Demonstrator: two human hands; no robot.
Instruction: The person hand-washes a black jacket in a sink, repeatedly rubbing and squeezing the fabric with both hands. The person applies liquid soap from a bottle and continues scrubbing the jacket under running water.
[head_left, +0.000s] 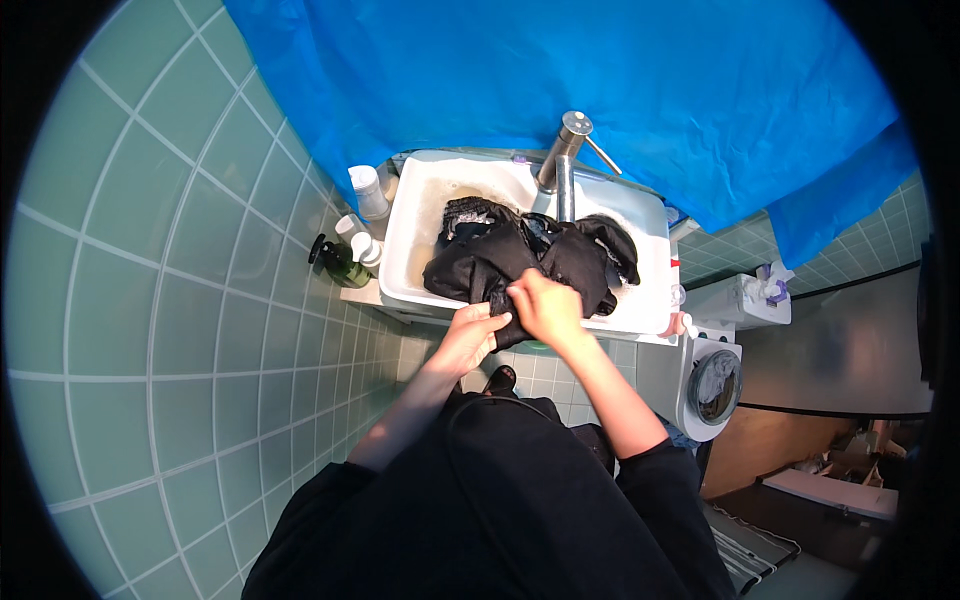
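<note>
A black garment (499, 259) lies bunched in a white rectangular sink (660, 247), partly in cloudy, sudsy water (435, 244). One end of the cloth is drawn over the sink's front rim towards me. My left hand (472, 337) grips that end from the left, thumb on top. My right hand (547, 306), slightly blurred, is closed on the same cloth just to the right, its fingers curled over it. A metal faucet (556, 165) stands at the back of the sink, its spout above the garment; the spout's tip is hidden.
On the left ledge stand a dark green pump bottle (341, 262) and several white bottles (369, 191). Blue plastic sheeting (525, 67) hangs behind the sink. A tiled wall (202, 262) rises close at left. At right is a front-loading washing machine (712, 386) with laundry behind its round door.
</note>
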